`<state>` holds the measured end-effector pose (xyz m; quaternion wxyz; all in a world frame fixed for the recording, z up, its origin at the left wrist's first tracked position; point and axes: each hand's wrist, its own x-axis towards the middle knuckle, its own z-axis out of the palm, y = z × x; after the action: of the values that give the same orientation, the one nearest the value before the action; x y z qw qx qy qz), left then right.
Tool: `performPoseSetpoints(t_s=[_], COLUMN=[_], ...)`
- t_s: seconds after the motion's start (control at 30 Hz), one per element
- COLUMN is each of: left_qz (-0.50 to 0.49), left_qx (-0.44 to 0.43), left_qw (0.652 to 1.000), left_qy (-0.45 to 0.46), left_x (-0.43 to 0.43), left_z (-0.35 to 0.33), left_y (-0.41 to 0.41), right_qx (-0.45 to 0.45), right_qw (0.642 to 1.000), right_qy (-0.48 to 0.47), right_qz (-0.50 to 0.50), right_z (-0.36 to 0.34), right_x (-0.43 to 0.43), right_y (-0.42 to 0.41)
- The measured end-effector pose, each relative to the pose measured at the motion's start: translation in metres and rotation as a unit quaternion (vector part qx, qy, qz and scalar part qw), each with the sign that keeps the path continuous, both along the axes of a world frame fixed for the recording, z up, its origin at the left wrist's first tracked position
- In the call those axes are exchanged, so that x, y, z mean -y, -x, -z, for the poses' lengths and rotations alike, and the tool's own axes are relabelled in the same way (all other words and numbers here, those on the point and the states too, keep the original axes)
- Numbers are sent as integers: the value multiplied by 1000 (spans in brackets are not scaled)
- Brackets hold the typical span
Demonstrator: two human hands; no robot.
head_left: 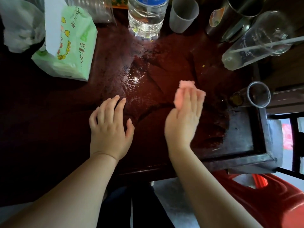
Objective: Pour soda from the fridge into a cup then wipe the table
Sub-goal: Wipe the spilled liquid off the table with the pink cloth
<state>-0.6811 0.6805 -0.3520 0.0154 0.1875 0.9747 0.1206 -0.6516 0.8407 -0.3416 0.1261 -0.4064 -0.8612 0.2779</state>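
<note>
Pink cloth (179, 97) was on the dark desk (172, 55) on the head cam, under the straight fingers of the right hand (184, 119), just right of a wet patch (133, 79). I saw the left hand (110, 127) relaxed, resting flat on the desk and holding nothing. A water bottle (146, 17) stood at the far edge.

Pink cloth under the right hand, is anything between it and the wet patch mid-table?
Nothing visible does: only bare tabletop lies between the pink cloth and the wet patch. The left hand rests at its near edge.
</note>
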Motion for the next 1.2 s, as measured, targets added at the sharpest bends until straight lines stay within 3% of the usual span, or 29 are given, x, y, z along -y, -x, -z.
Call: performPoseSetpoints(t_s=[0.27, 0.43, 0.53, 0.63, 0.83, 0.93, 1.03, 1.2], left_qz=[-1, -2, -2, -1, 0, 0, 0, -1], left_qx=[-11, -16, -16, -16, -2, 1, -6, -22], left_qw=[1000, 1000, 1000, 1000, 1000, 1000, 1000, 1000], left_qy=[8, 7, 2, -4, 3, 8, 13, 3], left_x=[0, -1, -1, 0, -1, 0, 0, 0], left_z=[0, 1, 2, 1, 1, 0, 0, 2], left_y=[0, 1, 1, 1, 1, 1, 0, 1], right_qx=[24, -20, 18, 68, 41, 64, 54, 20], right_qw=[979, 899, 842, 841, 940, 961, 937, 848], right_qy=[-65, -80, -72, -67, -86, -102, -125, -137], right_qz=[-191, -430, -535, -533, -329, -248, -321, -511], right_z=[0, -8, -7, -5, -1, 0, 1, -4], right_x=[2, -10, -22, -49, -91, -88, -55, -7], right_y=[69, 61, 26, -5, 21, 66, 92, 56])
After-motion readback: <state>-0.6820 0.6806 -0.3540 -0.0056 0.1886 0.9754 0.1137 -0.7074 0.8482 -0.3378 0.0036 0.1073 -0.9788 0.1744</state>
